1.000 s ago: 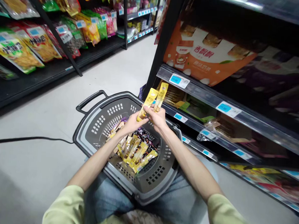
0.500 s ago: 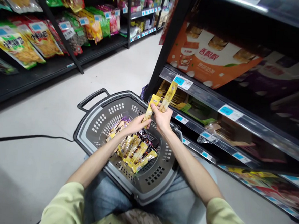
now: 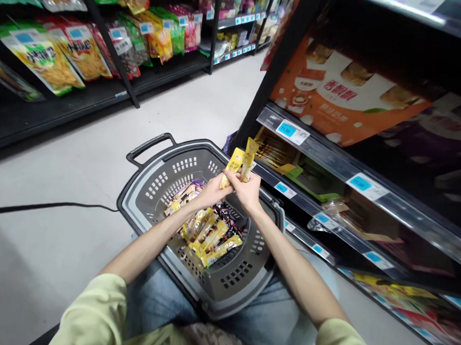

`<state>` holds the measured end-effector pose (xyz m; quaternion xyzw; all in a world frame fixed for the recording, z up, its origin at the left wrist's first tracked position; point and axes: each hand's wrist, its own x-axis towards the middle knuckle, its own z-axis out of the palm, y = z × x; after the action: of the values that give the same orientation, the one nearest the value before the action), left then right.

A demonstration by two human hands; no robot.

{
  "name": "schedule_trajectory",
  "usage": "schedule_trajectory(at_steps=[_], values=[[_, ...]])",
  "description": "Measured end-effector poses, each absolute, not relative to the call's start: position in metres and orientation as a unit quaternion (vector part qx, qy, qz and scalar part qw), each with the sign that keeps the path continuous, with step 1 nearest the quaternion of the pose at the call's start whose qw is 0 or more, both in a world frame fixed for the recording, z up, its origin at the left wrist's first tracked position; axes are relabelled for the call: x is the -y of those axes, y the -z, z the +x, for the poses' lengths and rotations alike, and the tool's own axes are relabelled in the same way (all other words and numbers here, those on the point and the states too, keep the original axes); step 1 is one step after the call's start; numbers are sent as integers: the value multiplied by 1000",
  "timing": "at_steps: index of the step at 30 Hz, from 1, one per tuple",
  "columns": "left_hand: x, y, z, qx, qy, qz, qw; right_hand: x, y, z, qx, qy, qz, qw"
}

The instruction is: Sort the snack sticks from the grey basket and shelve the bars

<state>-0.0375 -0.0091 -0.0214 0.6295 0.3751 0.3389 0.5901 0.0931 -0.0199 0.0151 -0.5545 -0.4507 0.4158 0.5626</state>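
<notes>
both arms (image 3: 162,231) stretched out over the basket (image 3: 145,201) | left hand (image 3: 215,191) pinched on a yellow sachet (image 3: 234,163) | right hand (image 3: 249,192) snug beside it, clamped round another sachet (image 3: 250,153) lol

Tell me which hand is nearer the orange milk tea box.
Right. The right hand is lower than the milk tea box and left of it; the left hand is farther left, beside the right one.

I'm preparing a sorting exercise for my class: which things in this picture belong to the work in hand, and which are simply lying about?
In the work:
two yellow sachets, one in the left fingers, one in the right fingers
grey basket
heap of packets inside it

Simply about:
orange carton, upper right
bagged snacks, upper left
price labels
</notes>
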Motion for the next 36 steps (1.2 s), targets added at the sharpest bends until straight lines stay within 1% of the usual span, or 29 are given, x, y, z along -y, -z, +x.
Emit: schedule_trajectory(at_steps=[3, 8, 13, 15, 19, 22, 26, 32, 36], values=[[8, 17, -38, -376, -341, 615, 603, 24, -10, 94, 448, -431, -538, 570], [8, 3, -38, -332, -322, 578, 673, 26, -22, 98, 439, -437, -541, 569], [7, 5, -38, -314, -299, 597, 675, 17, -37, 105, 329, -379, -573, 648], [7, 8, -37, -309, -288, 604, 676, 14, -38, 110, 301, -366, -583, 659], [8, 9, -37, -291, -275, 595, 696, 16, -38, 113, 334, -368, -569, 655], [8, 5, -37, -278, -307, 562, 716, 23, -40, 106, 379, -394, -557, 625], [8, 3, -38, -278, -355, 562, 694, 28, -44, 98, 405, -415, -556, 595], [13, 9, -31, -272, -318, 612, 671, 21, -54, 106, 377, -369, -556, 643], [13, 8, -28, -262, -312, 618, 673, 20, -56, 109, 369, -359, -560, 649]])
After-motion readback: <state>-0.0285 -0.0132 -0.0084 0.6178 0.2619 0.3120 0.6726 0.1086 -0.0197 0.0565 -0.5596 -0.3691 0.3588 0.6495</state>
